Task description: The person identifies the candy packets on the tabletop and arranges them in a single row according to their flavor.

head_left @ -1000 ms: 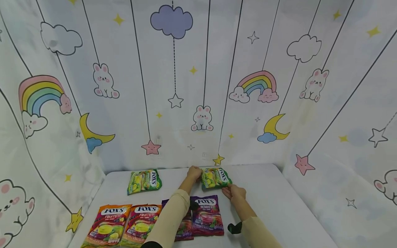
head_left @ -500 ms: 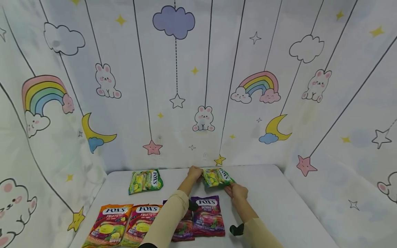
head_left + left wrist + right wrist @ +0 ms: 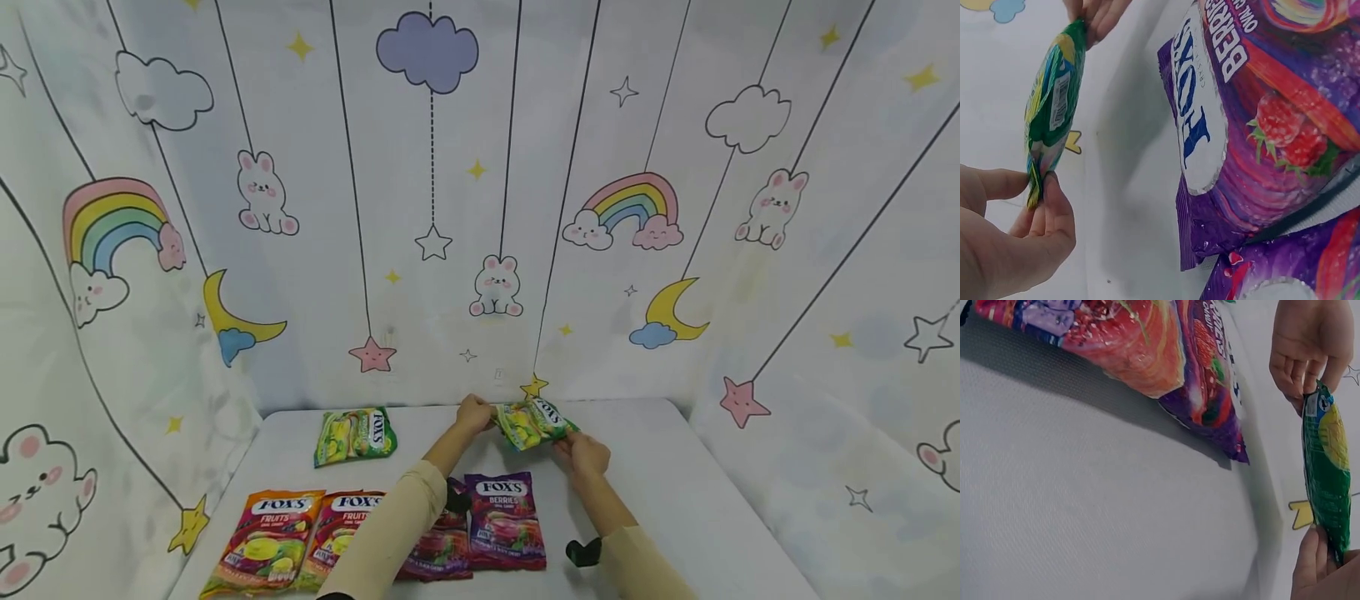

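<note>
Between my hands is a green FOX'S candy bag [image 3: 531, 423], raised above the back of the table. My left hand [image 3: 474, 414] pinches one end between thumb and fingers, plain in the left wrist view, where the green bag [image 3: 1057, 94] shows edge-on. My right hand [image 3: 587, 457] pinches the opposite end; in the right wrist view its fingers [image 3: 1313, 556] press against the bag's lower end. Nearer to me lies a purple FOX'S Berries bag [image 3: 504, 521]. A second purple bag [image 3: 438, 550] beside it is partly hidden by my left forearm.
Another green candy bag [image 3: 356, 436] lies at the back left of the white table [image 3: 660, 500]. Two orange-red FOX'S Fruits bags [image 3: 262, 542] lie side by side at the front left, one partly covered by my left sleeve. A printed curtain [image 3: 420, 333] stands behind the table.
Both hands have lifted the green bag slightly and shifted it a little to the right. It now tilts more. The other bags lie as before while the view has shifted slightly.
</note>
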Available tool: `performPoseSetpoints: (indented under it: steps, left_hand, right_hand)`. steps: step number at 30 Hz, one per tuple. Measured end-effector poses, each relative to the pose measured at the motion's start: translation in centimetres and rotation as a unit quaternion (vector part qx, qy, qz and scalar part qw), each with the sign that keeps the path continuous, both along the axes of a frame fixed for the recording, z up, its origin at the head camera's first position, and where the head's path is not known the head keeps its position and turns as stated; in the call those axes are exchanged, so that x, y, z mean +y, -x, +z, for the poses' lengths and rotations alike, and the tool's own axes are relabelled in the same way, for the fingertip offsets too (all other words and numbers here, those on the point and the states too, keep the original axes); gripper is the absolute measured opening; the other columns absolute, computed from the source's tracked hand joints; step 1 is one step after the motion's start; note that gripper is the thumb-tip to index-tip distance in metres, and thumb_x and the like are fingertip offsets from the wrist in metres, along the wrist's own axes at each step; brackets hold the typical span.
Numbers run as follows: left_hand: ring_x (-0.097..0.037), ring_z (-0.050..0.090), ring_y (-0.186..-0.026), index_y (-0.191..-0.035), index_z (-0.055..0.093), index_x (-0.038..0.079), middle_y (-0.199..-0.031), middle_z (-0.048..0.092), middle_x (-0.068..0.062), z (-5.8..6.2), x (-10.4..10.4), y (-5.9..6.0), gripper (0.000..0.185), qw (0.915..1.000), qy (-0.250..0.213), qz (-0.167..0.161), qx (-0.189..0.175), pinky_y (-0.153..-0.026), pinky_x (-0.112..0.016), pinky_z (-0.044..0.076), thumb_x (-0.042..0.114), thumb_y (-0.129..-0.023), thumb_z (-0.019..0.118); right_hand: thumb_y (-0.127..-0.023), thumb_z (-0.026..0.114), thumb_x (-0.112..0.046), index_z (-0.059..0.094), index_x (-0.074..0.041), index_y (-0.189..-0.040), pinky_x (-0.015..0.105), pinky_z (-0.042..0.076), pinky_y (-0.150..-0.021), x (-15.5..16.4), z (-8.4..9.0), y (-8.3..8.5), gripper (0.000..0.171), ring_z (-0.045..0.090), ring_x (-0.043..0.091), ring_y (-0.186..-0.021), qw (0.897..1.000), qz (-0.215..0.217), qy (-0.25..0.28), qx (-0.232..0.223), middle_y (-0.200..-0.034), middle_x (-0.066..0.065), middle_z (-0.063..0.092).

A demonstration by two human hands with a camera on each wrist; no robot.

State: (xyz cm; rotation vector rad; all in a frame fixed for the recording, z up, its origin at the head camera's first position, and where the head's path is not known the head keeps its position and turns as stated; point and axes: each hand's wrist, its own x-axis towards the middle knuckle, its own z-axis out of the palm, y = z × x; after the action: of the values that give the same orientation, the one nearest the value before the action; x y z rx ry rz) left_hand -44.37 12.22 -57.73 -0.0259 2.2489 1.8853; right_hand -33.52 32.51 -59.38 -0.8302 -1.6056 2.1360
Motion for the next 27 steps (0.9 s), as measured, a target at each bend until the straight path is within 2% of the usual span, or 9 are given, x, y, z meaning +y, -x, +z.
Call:
performPoseSetpoints:
  steps: [6, 10, 14, 18, 24, 27]
  left_hand:
    - [-0.017, 0.070, -0.078, -0.106, 0.062, -0.005, -0.094, 0.068, -0.014, 1.0, -0.5, -1.1, 0.018, 0.9994, -0.003, -0.027, 0.022, -0.086, -0.040, 0.062, 0.003, -0.091, 0.068]
    - [-0.019, 0.072, -0.078, -0.106, 0.064, -0.007, -0.090, 0.070, -0.013, 1.7, -1.0, -2.1, 0.018, 0.9981, -0.010, -0.053, 0.029, -0.085, -0.039, 0.062, 0.003, -0.092, 0.069]
    - [-0.019, 0.073, -0.078, -0.106, 0.064, -0.007, -0.088, 0.072, -0.013, 2.3, -1.4, -3.1, 0.018, 0.9958, -0.028, -0.081, 0.033, -0.080, -0.034, 0.063, 0.003, -0.093, 0.070]
    - [-0.017, 0.072, -0.073, -0.105, 0.064, -0.008, -0.087, 0.073, -0.017, 2.7, -1.5, -3.9, 0.018, 0.9932, -0.034, -0.102, 0.045, -0.076, -0.033, 0.063, 0.003, -0.093, 0.072]
    - [-0.037, 0.076, -0.085, -0.104, 0.061, -0.006, -0.089, 0.073, -0.019, 3.4, -1.6, -5.3, 0.016, 0.9875, -0.003, -0.137, 0.078, -0.073, -0.033, 0.063, 0.002, -0.094, 0.071]
    - [-0.040, 0.076, -0.088, -0.105, 0.060, -0.006, -0.091, 0.073, -0.019, 3.6, -1.7, -6.0, 0.018, 0.9837, -0.003, -0.159, 0.084, -0.070, -0.031, 0.063, 0.003, -0.094, 0.071]
  right_hand:
    - [-0.101, 0.061, -0.004, 0.052, 0.017, -0.132, 0.035, 0.063, -0.080, 1.0, 0.7, -0.1, 0.038, 0.077, 0.017, -0.077, 0.999, -0.004, 0.026, 0.018, -0.092, 0.018, 0.076]
    - [-0.101, 0.060, -0.002, 0.050, 0.017, -0.133, 0.037, 0.062, -0.083, 1.6, 1.6, -0.7, 0.038, 0.077, 0.018, -0.077, 0.999, 0.003, 0.040, 0.030, -0.094, 0.018, 0.076]
    - [-0.102, 0.059, -0.002, 0.052, 0.017, -0.131, 0.037, 0.061, -0.085, 2.1, 2.5, -1.4, 0.036, 0.078, 0.019, -0.078, 0.999, 0.013, 0.030, 0.037, -0.100, 0.021, 0.076]
    - [-0.101, 0.061, -0.003, 0.053, 0.014, -0.128, 0.038, 0.061, -0.085, 2.7, 3.2, -1.9, 0.033, 0.078, 0.019, -0.078, 0.999, 0.021, 0.025, 0.036, -0.094, 0.016, 0.077]
    - [-0.102, 0.062, -0.006, 0.054, 0.012, -0.131, 0.035, 0.062, -0.083, 3.7, 3.8, -2.3, 0.035, 0.077, 0.017, -0.080, 0.999, 0.032, 0.020, 0.017, -0.088, 0.008, 0.076]
    - [-0.102, 0.063, -0.007, 0.055, 0.011, -0.132, 0.035, 0.062, -0.083, 4.1, 4.1, -2.6, 0.036, 0.077, 0.016, -0.079, 0.999, 0.034, 0.014, 0.010, -0.090, 0.008, 0.077]
